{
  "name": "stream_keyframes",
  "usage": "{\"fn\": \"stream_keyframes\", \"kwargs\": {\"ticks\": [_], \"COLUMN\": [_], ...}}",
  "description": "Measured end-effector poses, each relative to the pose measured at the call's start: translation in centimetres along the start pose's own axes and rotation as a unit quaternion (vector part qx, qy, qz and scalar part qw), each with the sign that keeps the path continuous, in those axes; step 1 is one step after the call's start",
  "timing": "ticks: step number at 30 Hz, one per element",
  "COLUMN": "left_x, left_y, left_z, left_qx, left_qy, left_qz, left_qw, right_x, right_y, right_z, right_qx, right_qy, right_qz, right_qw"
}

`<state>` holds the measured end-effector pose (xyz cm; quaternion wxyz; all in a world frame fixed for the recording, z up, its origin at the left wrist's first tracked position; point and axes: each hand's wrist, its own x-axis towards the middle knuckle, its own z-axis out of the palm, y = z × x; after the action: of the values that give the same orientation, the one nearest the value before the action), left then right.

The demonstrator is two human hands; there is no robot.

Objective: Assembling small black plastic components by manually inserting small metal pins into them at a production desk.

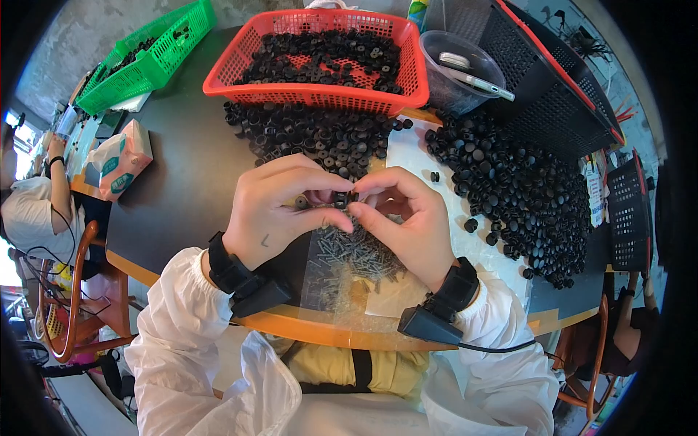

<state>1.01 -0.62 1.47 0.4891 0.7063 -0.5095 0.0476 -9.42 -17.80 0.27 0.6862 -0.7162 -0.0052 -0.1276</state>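
My left hand [273, 207] pinches a small black plastic part [340, 199] between thumb and fingers, over the middle of the table's near side. My right hand [408, 221] meets it there, thumb and forefinger closed on the part's right side. Whether the right fingers also hold a second small piece cannot be made out. Just below both hands lies a heap of thin grey metal pins or screws [352, 254] on clear plastic sheeting. Beyond the fingers spreads a pile of hollow black round parts [313, 138]. Another black part [301, 203] shows beside my left fingers.
A red basket [313, 93] of black parts stands at the back. On the right, black round caps [534, 200] are heaped before black baskets [560, 87]. A clear tub [452, 91] holds a phone-like object. Tissue pack [122, 161] and green basket [149, 65] are left. Other people sit both sides.
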Motion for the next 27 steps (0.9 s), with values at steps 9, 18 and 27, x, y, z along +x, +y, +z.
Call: {"fn": "stream_keyframes", "kwargs": {"ticks": [9, 18, 27], "left_x": [-0.32, -0.51, -0.46], "left_y": [-0.33, -0.28, -0.32], "left_z": [0.21, -0.02, 0.01], "left_qx": [-0.059, -0.087, -0.069], "left_qy": [0.002, 0.006, 0.000], "left_qz": [-0.038, -0.079, -0.075], "left_qw": [0.998, 0.993, 0.995], "right_x": [0.00, -0.05, 0.02], "right_y": [-0.02, -0.02, 0.13], "right_z": [0.40, -0.07, -0.05], "right_qx": [0.023, -0.004, 0.005], "right_qy": [0.050, 0.014, 0.010], "right_qz": [-0.005, -0.006, 0.009], "right_qw": [0.998, 1.000, 1.000]}}
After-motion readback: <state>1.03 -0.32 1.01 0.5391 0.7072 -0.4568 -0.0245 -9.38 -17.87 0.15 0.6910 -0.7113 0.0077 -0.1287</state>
